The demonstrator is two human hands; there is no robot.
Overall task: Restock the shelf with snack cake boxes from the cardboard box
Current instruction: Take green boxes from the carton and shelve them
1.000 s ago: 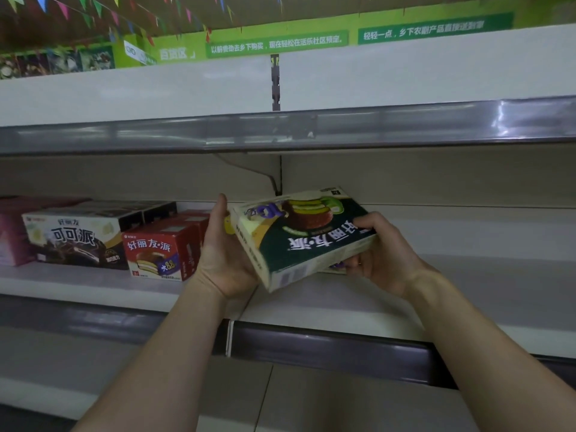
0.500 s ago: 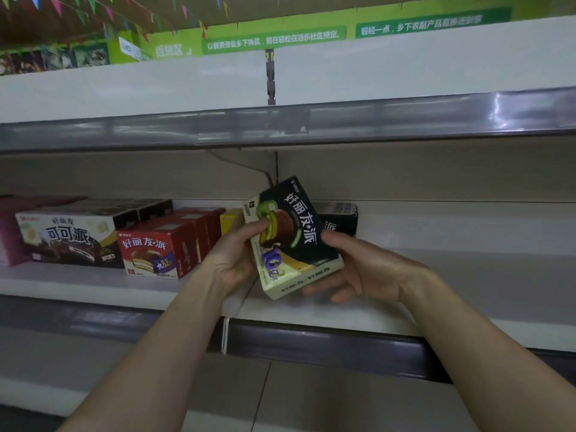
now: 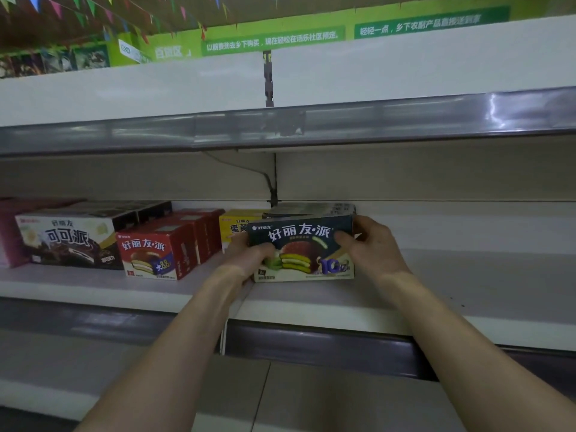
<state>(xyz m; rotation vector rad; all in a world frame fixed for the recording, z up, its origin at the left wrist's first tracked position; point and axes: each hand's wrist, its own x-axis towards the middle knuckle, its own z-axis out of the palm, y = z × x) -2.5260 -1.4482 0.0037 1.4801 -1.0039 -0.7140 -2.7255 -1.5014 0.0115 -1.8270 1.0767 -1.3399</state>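
A dark navy and cream cardboard snack cake box [image 3: 307,244], printed with a green-filled chocolate pie, stands upright on the white metal shelf [image 3: 467,294], front face toward the camera, its base resting on the shelf board. The left hand [image 3: 249,258] grips the box's lower left corner, fingers curled round the edge at 9 o'clock of the box. The right hand [image 3: 369,244] holds the upper right corner at 2 o'clock, thumb on the front face and fingers wrapped over the end.

Directly behind it, at 12 o'clock, sits a second dark box of the same kind [image 3: 311,209], only its top showing. At 10 o'clock of the held box stands a yellow cardboard box [image 3: 237,227], partly hidden by it. Farther toward 9 o'clock come a red pie box [image 3: 152,255] with more red ones behind, then a black and white cocoa pie box [image 3: 67,244], then a pink box [image 3: 9,232] at the frame edge. A grey price rail [image 3: 280,129] fronts the shelf above.
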